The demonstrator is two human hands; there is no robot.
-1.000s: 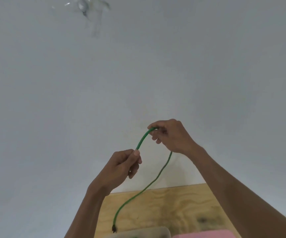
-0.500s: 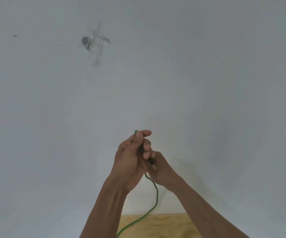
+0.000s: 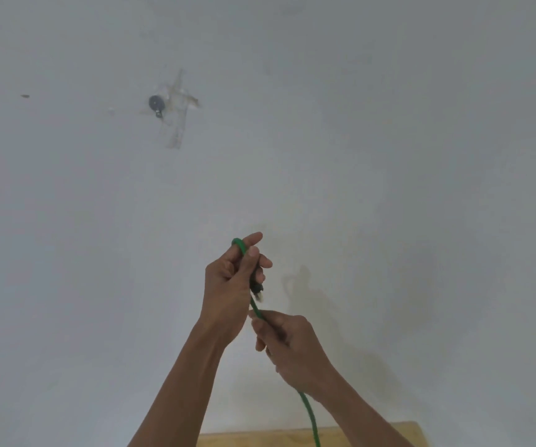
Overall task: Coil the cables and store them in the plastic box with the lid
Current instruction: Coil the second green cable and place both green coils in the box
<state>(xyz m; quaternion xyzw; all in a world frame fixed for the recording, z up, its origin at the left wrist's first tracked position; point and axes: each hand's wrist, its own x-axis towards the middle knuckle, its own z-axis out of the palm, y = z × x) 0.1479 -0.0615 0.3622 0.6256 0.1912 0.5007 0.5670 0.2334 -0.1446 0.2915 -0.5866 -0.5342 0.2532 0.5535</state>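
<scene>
Left hand [image 3: 228,279] pinches the green cable [image 3: 308,414] bend; right hand [image 3: 287,345], at its five o'clock, grips the same cable.

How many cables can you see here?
1: a green cable. The left hand grips its looped top end, the right hand grips it lower down, and the rest hangs toward the wooden table. Others may lie out of view.

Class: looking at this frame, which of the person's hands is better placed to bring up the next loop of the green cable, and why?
The right hand: it grips the green cable low on the hanging length, while the left hand holds the bend and plug end.
</scene>
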